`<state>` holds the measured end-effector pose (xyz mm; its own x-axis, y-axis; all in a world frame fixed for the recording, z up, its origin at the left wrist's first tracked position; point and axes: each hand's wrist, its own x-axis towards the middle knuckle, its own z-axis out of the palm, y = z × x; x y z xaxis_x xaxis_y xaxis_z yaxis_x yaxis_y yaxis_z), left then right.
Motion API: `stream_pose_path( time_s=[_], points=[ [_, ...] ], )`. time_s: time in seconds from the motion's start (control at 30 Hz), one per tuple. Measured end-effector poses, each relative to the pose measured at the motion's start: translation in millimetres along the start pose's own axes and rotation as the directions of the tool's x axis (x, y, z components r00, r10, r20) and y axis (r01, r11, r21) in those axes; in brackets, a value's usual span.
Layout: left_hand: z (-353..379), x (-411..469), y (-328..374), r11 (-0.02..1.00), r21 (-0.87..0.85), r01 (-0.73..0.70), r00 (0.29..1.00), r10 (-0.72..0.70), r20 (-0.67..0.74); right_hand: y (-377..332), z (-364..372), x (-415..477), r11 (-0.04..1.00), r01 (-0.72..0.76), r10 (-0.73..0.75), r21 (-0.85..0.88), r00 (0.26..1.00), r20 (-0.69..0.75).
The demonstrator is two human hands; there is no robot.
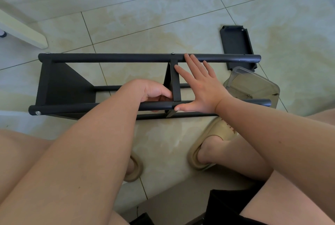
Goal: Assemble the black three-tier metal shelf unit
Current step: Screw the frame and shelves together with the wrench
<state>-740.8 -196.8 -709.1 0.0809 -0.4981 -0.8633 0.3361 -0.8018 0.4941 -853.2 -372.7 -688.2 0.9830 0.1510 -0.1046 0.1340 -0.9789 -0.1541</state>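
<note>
One slip of our left hand (154, 92), gripping the middle shelf (176, 83), while our right hand (201, 87) presses flat and spread, could twist the frame (108, 57) loose.

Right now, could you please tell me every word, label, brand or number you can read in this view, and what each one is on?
There is no readable text in this view.
The black shelf frame is plain painted metal with no label.
The loose black panel on the floor shows no marking.
The clear plastic container shows no label.
The tan slipper has small marks, but no legible letters.
</note>
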Motion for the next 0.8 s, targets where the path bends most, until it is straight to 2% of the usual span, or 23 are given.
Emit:
stream_pose_path(
  time_s=[0.37,0.47,0.53,0.6,0.63,0.7,0.77,0.8],
  points=[
    [1,-2,-1,0.995,-0.043,-0.088,0.996,0.088,0.003,0,-1,0,1.000,0.002,-0.002,0.000,1.000,0.006],
    [3,-8,1,0.985,-0.111,-0.129,0.992,0.129,-0.005,1,0,1,1.000,0.008,-0.008,0.004,1.000,0.006],
    [5,-12,4,0.961,-0.220,-0.169,0.984,0.152,-0.089,2,-1,3,1.000,0.014,-0.014,0.013,1.000,0.019],
    [5,-12,7,0.936,-0.278,-0.216,0.951,0.137,-0.278,4,-3,5,1.000,0.012,-0.013,0.019,0.999,0.043],
    [5,-15,8,0.949,-0.223,-0.224,0.920,0.131,-0.368,6,-4,7,1.000,0.009,-0.010,0.021,0.998,0.060],
    [2,-24,8,0.986,0.083,-0.144,0.874,0.166,-0.457,8,-7,12,1.000,0.007,-0.009,0.023,0.996,0.090],
    [-3,-40,4,0.927,0.375,0.027,0.888,0.150,-0.434,8,-10,19,1.000,0.002,-0.005,0.029,0.994,0.110],
    [-6,-50,3,0.894,0.441,0.080,0.900,0.126,-0.417,7,-13,25,1.000,-0.002,-0.002,0.031,0.992,0.124]
  ],
)
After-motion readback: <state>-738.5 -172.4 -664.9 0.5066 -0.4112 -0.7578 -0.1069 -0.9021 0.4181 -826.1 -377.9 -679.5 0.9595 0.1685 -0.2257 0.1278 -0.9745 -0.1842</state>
